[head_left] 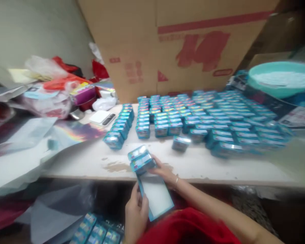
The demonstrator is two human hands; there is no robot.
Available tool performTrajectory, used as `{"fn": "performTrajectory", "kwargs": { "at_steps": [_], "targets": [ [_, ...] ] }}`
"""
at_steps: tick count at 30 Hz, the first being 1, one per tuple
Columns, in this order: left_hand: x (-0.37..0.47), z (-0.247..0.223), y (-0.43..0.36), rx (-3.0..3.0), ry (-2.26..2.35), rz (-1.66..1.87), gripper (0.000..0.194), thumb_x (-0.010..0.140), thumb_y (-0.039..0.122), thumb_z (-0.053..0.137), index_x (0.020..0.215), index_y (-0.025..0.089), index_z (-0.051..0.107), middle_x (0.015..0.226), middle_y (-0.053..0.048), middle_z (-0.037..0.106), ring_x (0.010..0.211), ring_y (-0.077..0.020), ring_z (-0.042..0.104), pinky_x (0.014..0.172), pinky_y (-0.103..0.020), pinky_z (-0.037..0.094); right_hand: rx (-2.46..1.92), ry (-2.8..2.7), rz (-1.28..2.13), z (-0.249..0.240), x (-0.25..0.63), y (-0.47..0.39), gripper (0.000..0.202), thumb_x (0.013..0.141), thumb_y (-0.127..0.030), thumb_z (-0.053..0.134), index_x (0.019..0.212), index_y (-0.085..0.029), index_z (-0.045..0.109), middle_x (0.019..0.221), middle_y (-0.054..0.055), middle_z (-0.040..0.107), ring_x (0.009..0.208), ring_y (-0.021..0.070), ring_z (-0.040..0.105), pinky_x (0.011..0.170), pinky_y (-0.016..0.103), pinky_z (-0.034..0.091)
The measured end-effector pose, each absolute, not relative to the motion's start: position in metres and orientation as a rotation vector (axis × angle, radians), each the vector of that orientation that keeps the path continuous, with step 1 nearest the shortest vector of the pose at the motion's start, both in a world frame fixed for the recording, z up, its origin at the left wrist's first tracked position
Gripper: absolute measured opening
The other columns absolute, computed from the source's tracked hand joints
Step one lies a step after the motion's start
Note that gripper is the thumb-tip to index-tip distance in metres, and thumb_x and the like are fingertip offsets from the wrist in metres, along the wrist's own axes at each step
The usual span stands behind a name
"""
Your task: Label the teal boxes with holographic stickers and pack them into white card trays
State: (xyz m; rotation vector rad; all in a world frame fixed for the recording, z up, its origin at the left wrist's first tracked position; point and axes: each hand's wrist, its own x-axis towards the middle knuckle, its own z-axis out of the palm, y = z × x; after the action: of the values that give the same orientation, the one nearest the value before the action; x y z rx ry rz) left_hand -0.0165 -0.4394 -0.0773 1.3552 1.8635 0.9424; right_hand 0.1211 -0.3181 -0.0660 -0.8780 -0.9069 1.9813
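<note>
My left hand [137, 208] is closed on the left edge of a blue-edged box [156, 195] with a white inside, tilted in front of the table edge. Two small teal boxes [142, 159], side by side, are gripped by my right hand [164, 172] at their right end. They sit just above the far end of the blue-edged box; whether they touch it I cannot tell. A single teal box [181, 143] lies on the table a little beyond my right hand. The picture is blurred, so the print cannot be read.
Rows of teal boxes [165, 123] cover the white table [86, 166]. Behind stands a large cardboard carton [142, 44]. A small scale [103, 117] and loose sheets [22, 145] lie left. A turquoise basin [259, 81] is at right. More teal packs [96, 234] sit below the table edge.
</note>
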Motion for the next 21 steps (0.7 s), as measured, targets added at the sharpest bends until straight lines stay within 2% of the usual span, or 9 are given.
{"fn": "performTrajectory", "kwargs": {
  "at_steps": [5,9,11,13,14,16,18,21],
  "targets": [
    [0.022,-0.086,-0.410,1.593,1.551,0.745,0.055,0.087,0.048,0.047,0.130,0.014,0.052,0.061,0.000,0.055,0.053,-0.0134,0.050,0.052,-0.023,0.041,-1.067,-0.746,1.714,-0.084,0.202,-0.338,0.082,0.061,-0.028,0.075,0.137,-0.027,0.045,0.122,0.003,0.062,0.113,0.0276,0.056,0.096,0.040,0.043],
    [0.033,-0.063,-0.342,1.868,1.578,0.841,0.044,0.092,0.043,0.039,0.122,0.017,0.058,0.079,-0.007,0.064,0.072,-0.0183,0.059,0.070,-0.029,0.049,-1.128,-0.601,1.593,-0.091,0.247,-0.357,0.078,0.063,-0.028,0.068,0.138,-0.025,0.045,0.118,0.004,0.065,0.104,0.0279,0.060,0.089,0.041,0.047],
    [0.048,-0.048,-0.294,2.163,1.558,0.933,0.044,0.092,0.037,0.039,0.130,0.017,0.051,0.103,-0.012,0.064,0.095,-0.0224,0.059,0.087,-0.036,0.046,-1.198,-0.564,1.489,-0.093,0.265,-0.363,0.077,0.063,-0.028,0.067,0.137,-0.024,0.047,0.115,0.005,0.067,0.102,0.0280,0.062,0.089,0.041,0.048],
    [0.072,-0.037,-0.250,2.522,1.380,0.779,0.055,0.088,0.034,0.048,0.140,0.018,0.041,0.131,-0.015,0.053,0.121,-0.0271,0.047,0.102,-0.042,0.036,-1.250,-0.555,1.403,-0.097,0.280,-0.364,0.076,0.063,-0.030,0.067,0.136,-0.024,0.048,0.114,0.005,0.068,0.102,0.0283,0.062,0.089,0.042,0.048],
    [0.085,-0.033,-0.232,2.660,1.307,0.649,0.063,0.084,0.034,0.053,0.143,0.018,0.037,0.138,-0.015,0.047,0.128,-0.0291,0.040,0.106,-0.044,0.031,-1.261,-0.559,1.371,-0.100,0.286,-0.364,0.076,0.064,-0.031,0.067,0.137,-0.024,0.047,0.115,0.006,0.067,0.103,0.0285,0.062,0.090,0.043,0.048],
    [0.109,-0.029,-0.205,2.822,1.232,0.351,0.066,0.080,0.032,0.059,0.141,0.018,0.038,0.136,-0.015,0.049,0.127,-0.0305,0.041,0.105,-0.046,0.029,-1.273,-0.578,1.313,-0.107,0.296,-0.359,0.077,0.064,-0.033,0.068,0.137,-0.023,0.047,0.121,0.007,0.065,0.110,0.0291,0.059,0.094,0.044,0.047],
    [0.125,-0.030,-0.191,2.871,1.255,0.130,0.054,0.080,0.028,0.059,0.132,0.018,0.048,0.123,-0.014,0.058,0.116,-0.0289,0.048,0.099,-0.045,0.032,-1.282,-0.599,1.240,-0.116,0.302,-0.351,0.076,0.063,-0.033,0.069,0.136,-0.021,0.048,0.129,0.008,0.060,0.120,0.0293,0.054,0.101,0.045,0.042],
    [0.131,-0.035,-0.182,2.891,1.395,0.057,0.039,0.081,0.024,0.056,0.119,0.017,0.055,0.113,-0.013,0.061,0.108,-0.0281,0.051,0.093,-0.043,0.035,-1.282,-0.631,1.157,-0.131,0.305,-0.332,0.075,0.063,-0.031,0.067,0.135,-0.021,0.050,0.136,0.008,0.055,0.128,0.0282,0.046,0.109,0.046,0.034]
  ]
}}
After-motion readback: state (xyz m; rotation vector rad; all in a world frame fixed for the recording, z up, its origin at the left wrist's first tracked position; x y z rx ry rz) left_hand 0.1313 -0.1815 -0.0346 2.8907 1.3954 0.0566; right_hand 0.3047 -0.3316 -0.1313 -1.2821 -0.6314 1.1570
